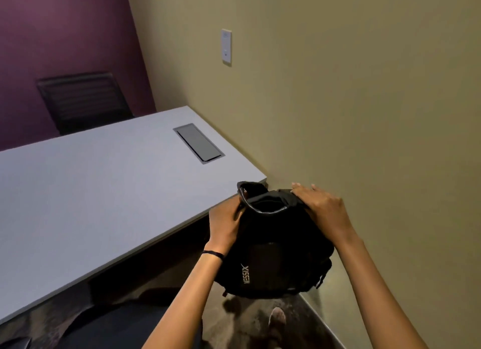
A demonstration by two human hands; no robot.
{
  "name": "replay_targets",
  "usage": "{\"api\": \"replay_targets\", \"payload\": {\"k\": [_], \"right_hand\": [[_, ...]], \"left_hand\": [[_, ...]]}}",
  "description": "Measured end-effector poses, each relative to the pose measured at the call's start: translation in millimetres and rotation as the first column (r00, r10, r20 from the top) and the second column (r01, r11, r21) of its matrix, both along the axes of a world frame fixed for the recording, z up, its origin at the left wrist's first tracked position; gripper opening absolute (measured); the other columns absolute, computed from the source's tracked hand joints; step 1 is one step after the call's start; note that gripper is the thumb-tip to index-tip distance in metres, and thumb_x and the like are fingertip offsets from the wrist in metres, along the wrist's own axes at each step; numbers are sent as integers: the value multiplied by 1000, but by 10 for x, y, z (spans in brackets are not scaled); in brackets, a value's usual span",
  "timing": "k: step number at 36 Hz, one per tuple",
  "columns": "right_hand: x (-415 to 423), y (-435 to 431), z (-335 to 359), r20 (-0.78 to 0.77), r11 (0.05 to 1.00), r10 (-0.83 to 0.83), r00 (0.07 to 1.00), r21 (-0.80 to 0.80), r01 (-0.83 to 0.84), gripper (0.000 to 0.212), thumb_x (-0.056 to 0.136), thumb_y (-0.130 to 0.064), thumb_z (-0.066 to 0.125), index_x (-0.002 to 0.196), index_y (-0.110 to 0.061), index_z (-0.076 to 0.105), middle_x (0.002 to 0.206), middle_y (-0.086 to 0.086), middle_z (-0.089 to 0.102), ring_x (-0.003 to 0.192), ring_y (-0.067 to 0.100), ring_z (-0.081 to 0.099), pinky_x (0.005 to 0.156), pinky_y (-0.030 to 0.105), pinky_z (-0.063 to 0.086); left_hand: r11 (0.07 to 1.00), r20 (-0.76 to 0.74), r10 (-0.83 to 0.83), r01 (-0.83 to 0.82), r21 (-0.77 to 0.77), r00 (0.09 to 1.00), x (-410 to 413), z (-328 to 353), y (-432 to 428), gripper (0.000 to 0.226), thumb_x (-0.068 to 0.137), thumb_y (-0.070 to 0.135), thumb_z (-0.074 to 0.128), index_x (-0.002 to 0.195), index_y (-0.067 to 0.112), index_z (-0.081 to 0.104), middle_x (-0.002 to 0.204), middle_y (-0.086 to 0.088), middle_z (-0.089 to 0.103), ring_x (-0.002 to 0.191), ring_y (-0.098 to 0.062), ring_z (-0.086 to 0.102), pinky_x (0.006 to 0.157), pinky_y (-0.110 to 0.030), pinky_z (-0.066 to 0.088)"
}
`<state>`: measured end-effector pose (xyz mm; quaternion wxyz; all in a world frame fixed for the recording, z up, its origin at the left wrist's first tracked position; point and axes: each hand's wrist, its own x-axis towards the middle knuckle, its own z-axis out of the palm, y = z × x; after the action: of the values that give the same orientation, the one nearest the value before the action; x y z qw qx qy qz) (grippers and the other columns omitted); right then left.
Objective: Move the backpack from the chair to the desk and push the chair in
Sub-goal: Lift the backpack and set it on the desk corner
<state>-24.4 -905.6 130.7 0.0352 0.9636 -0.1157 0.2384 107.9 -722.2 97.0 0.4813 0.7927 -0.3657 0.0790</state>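
A black backpack [273, 257] with white lettering hangs in the air just off the near right corner of the grey desk [91, 192]. My left hand [225, 225] grips its left upper side near the top handle. My right hand [322, 205] holds its top right edge. Below my left arm, at the bottom of the view, lies the dark seat of a chair [117, 328], partly hidden by my arm and the desk edge.
A beige wall [364, 114] runs close along the right, with a white wall plate [226, 46]. A grey cable hatch [199, 143] is set into the desk top. A second dark chair [83, 101] stands behind the desk against the purple wall. Carpet and a shoe [277, 320] show below.
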Motion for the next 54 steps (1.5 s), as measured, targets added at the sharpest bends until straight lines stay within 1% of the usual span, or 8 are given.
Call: {"api": "replay_targets", "payload": {"k": [5,18,23,28,35,41,45,54], "right_hand": [[733,-367,229,17,994,102,995,33,-103,34,73,-7,76,104,-15,65,88,6,75,69,24,71,51,27,54],[2403,-1175,805,64,939,332,941,67,-336,6,83,-14,67,84,-16,61,62,4,66,48,23,60,43,11,19],[2757,-1389,1107,146,913,390,909,68,-403,13,84,-15,64,96,-11,66,68,11,70,55,31,65,48,22,43],[3137,-1524,1356,225,903,396,890,80,-422,33,82,-26,41,94,-10,67,71,14,71,60,35,65,54,31,49],[3670,-1594,1312,253,898,304,919,246,-365,16,86,-8,61,100,-8,67,74,14,70,61,28,62,57,25,43],[4145,-1557,1007,341,841,193,920,425,-334,11,87,-11,62,94,-9,70,69,8,68,54,17,53,50,9,25],[4427,-1607,840,395,792,68,916,538,-291,12,88,-13,62,94,-8,71,69,8,69,56,21,58,48,16,34],[4754,-2063,633,352,761,-161,922,639,-111,11,88,-14,60,91,-10,71,68,1,67,60,18,58,53,24,36]], "left_hand": [[992,27,128,-128,11,991,572,231,-305,48,83,44,37,81,8,69,73,-13,72,66,-26,65,61,-30,43],[900,157,420,-432,57,894,2113,746,-1057,11,85,9,65,92,14,71,72,-10,72,61,-21,60,54,-7,29],[934,218,357,-349,-74,908,2416,1089,-1229,22,85,19,54,97,11,70,75,-14,72,66,-24,63,57,-28,42],[952,264,306,-295,-81,915,2993,1352,-1441,15,90,16,57,87,6,68,61,-3,63,56,-11,51,51,-19,34],[983,287,182,-172,-60,941,3770,1487,-1687,10,87,0,59,82,-5,66,57,11,48,50,17,47,51,-2,34],[996,238,-16,-5,90,971,4450,1464,-1806,13,87,6,60,94,2,70,77,1,66,62,13,57,63,-3,42],[981,154,-112,84,175,982,4859,1405,-2049,12,87,9,61,92,3,71,81,-11,72,69,-18,65,70,-29,51],[945,66,-231,208,251,971,5216,1163,-2703,20,89,23,61,103,14,70,101,-3,73,85,-10,62,65,1,38]]}}
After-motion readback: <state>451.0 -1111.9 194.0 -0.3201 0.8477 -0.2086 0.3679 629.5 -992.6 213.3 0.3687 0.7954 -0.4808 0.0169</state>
